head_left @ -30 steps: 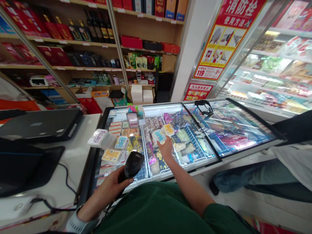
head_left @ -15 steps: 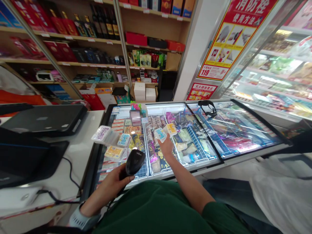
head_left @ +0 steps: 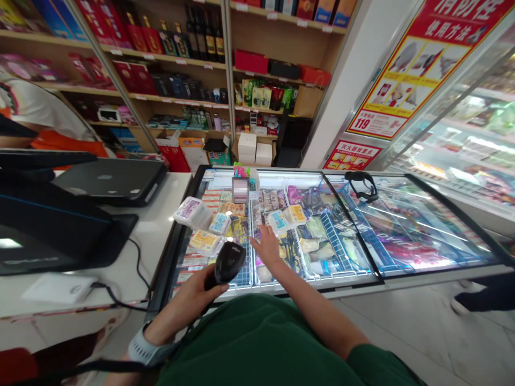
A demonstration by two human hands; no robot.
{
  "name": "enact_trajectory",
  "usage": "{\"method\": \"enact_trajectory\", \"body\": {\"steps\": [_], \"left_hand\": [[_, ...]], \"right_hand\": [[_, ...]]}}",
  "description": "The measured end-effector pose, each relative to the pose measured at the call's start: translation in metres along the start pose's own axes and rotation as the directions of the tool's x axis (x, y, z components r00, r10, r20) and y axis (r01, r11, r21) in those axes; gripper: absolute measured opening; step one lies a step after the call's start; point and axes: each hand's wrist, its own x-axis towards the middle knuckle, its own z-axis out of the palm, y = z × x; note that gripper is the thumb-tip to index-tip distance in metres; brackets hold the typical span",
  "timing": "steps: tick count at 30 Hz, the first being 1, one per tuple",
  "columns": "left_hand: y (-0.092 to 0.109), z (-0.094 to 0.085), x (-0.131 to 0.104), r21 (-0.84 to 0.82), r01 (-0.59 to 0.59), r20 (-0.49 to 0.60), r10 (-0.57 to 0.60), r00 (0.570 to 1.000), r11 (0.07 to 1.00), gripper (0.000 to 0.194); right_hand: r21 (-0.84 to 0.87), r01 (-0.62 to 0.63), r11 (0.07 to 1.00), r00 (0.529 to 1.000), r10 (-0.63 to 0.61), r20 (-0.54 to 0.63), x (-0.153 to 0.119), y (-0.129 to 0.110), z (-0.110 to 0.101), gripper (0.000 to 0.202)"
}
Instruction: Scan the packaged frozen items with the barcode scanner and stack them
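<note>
As left fingers [head_left: 218, 292] grip it, the black scanner [head_left: 230, 261] looks rounded.

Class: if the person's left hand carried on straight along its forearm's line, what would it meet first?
Leading with the black, glossy handheld scanner, the left hand would probably meet the bare right hand, thumb side first; relative height is unclear, so it might miss.

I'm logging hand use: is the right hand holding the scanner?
No, the left hand holds the scanner, while the right hand is open without it.
</note>
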Motion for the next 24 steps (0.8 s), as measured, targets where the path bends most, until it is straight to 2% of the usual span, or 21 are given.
{"method": "enact_trajectory", "body": {"steps": [6,11,19,24], "left_hand": [[-0.015,-0.017,-0.014,-0.022,0.022,-0.094,-0.024,0.995,1.000,0.049],[-0.027,-0.031,-0.030,-0.077,0.069,-0.140,-0.079,0.987,0.995,0.054],[-0.043,-0.049,-0.061,-0.143,0.153,-0.267,-0.187,0.946,0.978,0.059],[-0.049,-0.057,-0.071,-0.117,0.200,-0.370,-0.229,0.900,0.973,0.063]], "right_hand": [[0.029,0.211,0.977,0.966,-0.213,0.148,0.004,-0.063,0.035,0.042],[-0.004,0.251,0.968,0.947,-0.244,0.207,0.009,-0.096,0.059,0.046],[-0.041,0.198,0.979,0.952,-0.182,0.248,0.008,-0.110,0.070,0.072],[-0.029,0.192,0.981,0.948,-0.178,0.263,0.008,-0.110,0.073,0.071]]}}
